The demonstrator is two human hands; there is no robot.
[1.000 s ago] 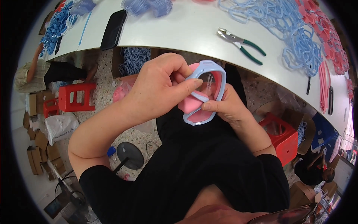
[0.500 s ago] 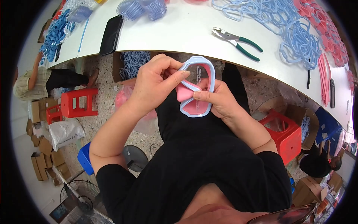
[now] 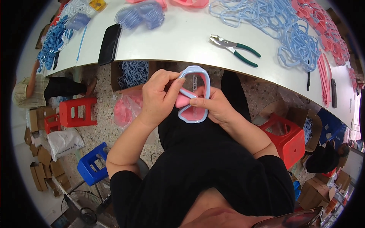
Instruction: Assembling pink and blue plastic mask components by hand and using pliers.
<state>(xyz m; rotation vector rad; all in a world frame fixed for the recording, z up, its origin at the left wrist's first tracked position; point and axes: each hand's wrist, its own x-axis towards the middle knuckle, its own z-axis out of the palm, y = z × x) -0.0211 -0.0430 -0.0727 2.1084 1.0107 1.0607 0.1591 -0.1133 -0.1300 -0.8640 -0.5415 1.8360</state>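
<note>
Held between my hands above my lap is a swim mask (image 3: 197, 80) with a light blue frame, a pink soft skirt and a clear lens bearing printed lettering. My left hand (image 3: 161, 95) grips the upper left of the frame, thumb and fingers pinched on the blue rim. On the other side, my right hand (image 3: 216, 105) has its thumb pressed at the pinched-in middle, beside the pink nose part. Its remaining fingers go behind the mask and are partly hidden.
The white table (image 3: 171, 45) ahead carries green-handled pliers (image 3: 235, 49), a black phone (image 3: 110, 44), clear lenses (image 3: 140, 15), light blue frames (image 3: 300, 45) and pink parts (image 3: 323, 26). Red stools (image 3: 78, 112) and a blue stool (image 3: 93, 163) stand around. Another person (image 3: 32, 89) is at far left.
The mask and both hands sit slightly lower and further left in view, as the whole view has shifted. My left fingers lie closer along the rim. Both hands keep their hold.
</note>
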